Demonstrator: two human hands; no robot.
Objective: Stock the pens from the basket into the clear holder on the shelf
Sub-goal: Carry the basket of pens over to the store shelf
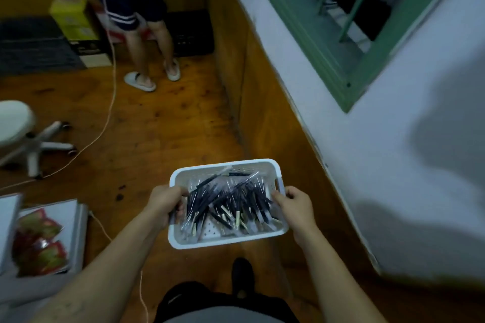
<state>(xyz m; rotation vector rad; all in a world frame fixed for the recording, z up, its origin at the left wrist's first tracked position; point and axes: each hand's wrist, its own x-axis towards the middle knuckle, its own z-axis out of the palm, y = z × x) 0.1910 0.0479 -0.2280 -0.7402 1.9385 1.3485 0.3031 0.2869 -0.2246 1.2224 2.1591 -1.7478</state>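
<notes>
A white perforated plastic basket [227, 240] of dark pens [231, 202] is gripped at both side rims, left hand [164, 202] and right hand [296, 207] fingers curled over the edges.

Dim indoor light, warm in tone. Your white perforated plastic basket [227, 242] is the brightest area; the orange-brown wooden floor [162, 123] shows soft sheen. A broad grey shadow falls on the pale painted wall [393, 155]. Edges bend and smear, notably the green barred window frame [378, 65].
</notes>
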